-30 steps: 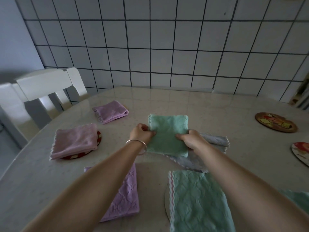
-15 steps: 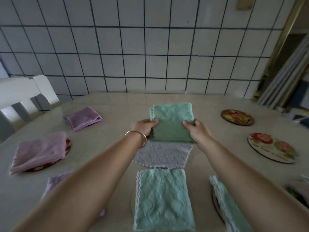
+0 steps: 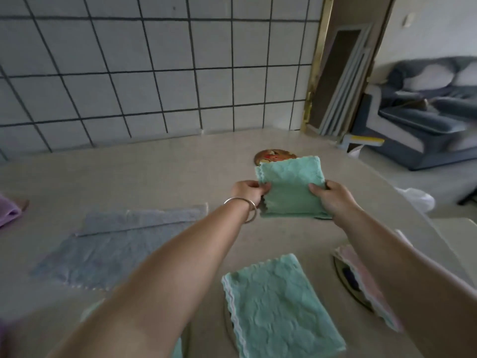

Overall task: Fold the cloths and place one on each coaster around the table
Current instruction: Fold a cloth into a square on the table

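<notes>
Over the beige table (image 3: 160, 174), left hand (image 3: 248, 190) and right hand (image 3: 333, 197) pinch the folded green cloth (image 3: 290, 188) at its sides, fingers curled round its edges, seemingly carrying it to the brown coaster (image 3: 273, 155) just beyond, where it next needs lowering centred.

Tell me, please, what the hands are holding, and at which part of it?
Both hold the folded green cloth: the left hand pinches its left edge, the right hand its right edge.

green cloth (image 3: 290, 188): plush, quilted | table (image 3: 160, 174): smooth, speckled stone | bracelet (image 3: 245, 205): shiny metal
</notes>
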